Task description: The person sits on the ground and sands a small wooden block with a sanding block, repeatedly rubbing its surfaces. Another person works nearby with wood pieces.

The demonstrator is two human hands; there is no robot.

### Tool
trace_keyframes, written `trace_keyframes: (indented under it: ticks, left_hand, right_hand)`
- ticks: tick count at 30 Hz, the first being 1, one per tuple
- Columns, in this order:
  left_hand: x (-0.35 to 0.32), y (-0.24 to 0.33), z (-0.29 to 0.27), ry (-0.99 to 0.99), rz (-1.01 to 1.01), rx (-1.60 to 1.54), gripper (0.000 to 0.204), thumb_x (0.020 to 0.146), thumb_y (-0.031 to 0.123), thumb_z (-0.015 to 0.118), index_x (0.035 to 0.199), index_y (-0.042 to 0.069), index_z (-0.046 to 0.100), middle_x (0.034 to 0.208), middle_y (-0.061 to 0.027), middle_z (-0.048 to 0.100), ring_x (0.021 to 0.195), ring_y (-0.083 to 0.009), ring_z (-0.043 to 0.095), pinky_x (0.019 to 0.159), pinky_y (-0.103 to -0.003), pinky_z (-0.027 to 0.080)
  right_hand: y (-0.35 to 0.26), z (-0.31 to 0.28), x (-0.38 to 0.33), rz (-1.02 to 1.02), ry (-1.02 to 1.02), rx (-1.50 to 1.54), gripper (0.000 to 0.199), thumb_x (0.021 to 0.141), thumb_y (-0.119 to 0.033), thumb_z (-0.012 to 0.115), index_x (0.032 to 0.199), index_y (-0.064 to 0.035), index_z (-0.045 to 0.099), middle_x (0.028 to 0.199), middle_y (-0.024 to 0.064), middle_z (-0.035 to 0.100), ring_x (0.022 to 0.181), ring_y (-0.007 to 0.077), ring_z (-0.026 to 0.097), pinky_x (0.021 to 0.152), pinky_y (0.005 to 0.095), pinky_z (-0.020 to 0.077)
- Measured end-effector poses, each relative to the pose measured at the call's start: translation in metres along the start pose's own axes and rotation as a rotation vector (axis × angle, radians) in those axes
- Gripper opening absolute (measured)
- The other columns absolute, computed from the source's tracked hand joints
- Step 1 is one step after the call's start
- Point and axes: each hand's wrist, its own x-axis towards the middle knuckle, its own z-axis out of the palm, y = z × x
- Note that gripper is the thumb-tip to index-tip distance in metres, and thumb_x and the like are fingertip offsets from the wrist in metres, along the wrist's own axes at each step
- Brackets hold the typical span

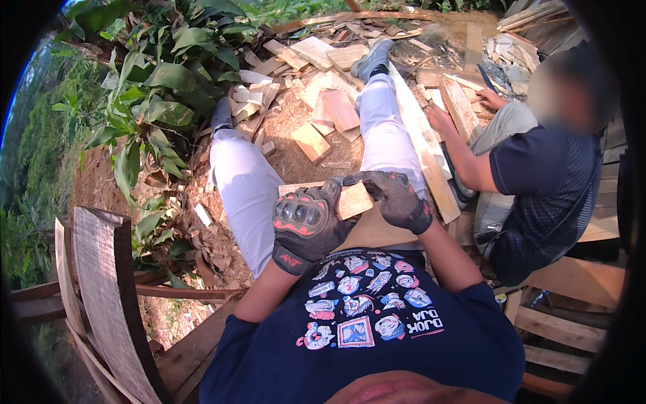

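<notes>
Both my hands wear dark gloves with red marks and meet over my lap. My left hand [309, 219], with hard knuckle guards on its back, is closed around the left side of a small pale wooden block [354, 200]. On the block's other side, my right hand [398, 202] grips it with bent fingers. A dark strip runs along the block's top edge between the hands; whether it is a glove finger or a tool, I cannot tell. Beneath the hands lies a wooden board [378, 231] across my thighs, partly hidden by them.
Several wood offcuts [311, 141] lie on sawdust between my legs. A long plank [418, 128] runs beside my right leg. At the right a co-worker [548, 182] sits with hands at another wood piece [461, 108]. Leafy plants [168, 87] and upright boards [108, 289] stand left.
</notes>
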Motion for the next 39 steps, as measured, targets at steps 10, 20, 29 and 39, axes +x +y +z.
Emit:
trace_keyframes:
  ticks: [10, 20, 29, 39]
  left_hand:
    - [-0.005, 0.005, 0.0, -0.022, -0.058, -0.001, 0.052, 0.086, 0.058, 0.084, 0.103, 0.011, 0.072, 0.079, -0.0111, 0.07, 0.07, -0.0325, 0.071, 0.064, -0.049, 0.055]
    - [-0.002, -0.002, -0.004, -0.123, -0.096, 0.01, 0.059, 0.082, 0.05, 0.087, 0.116, 0.006, 0.071, 0.088, -0.0111, 0.073, 0.078, -0.0332, 0.072, 0.066, -0.049, 0.055]
    - [-0.001, 0.001, -0.006, -0.058, -0.126, -0.031, 0.052, 0.082, 0.052, 0.086, 0.108, 0.009, 0.071, 0.085, -0.0108, 0.072, 0.08, -0.0331, 0.073, 0.067, -0.049, 0.055]
    - [-0.001, -0.004, -0.003, -0.057, -0.073, -0.006, 0.053, 0.08, 0.05, 0.089, 0.109, 0.008, 0.072, 0.083, -0.0092, 0.071, 0.072, -0.0324, 0.071, 0.062, -0.048, 0.054]
  right_hand:
    - [-0.017, -0.004, -0.008, -0.102, 0.222, 0.018, 0.042, 0.101, -0.003, 0.062, 0.141, -0.0116, 0.072, 0.132, 0.0113, 0.076, 0.104, 0.0298, 0.077, 0.08, 0.0437, 0.0582]
    - [-0.015, -0.003, -0.01, -0.13, 0.381, 0.219, 0.042, 0.101, -0.002, 0.062, 0.142, -0.0073, 0.069, 0.137, 0.0092, 0.075, 0.105, 0.0331, 0.076, 0.087, 0.051, 0.0557]
    - [-0.007, 0.003, -0.01, -0.157, 0.354, -0.053, 0.041, 0.104, -0.004, 0.057, 0.143, -0.0104, 0.069, 0.136, 0.016, 0.074, 0.113, 0.0373, 0.071, 0.093, 0.0476, 0.0541]
    - [-0.007, 0.005, -0.004, -0.231, 0.443, -0.098, 0.043, 0.103, -0.007, 0.058, 0.144, -0.0145, 0.07, 0.125, 0.0136, 0.076, 0.107, 0.0338, 0.074, 0.086, 0.0509, 0.058]
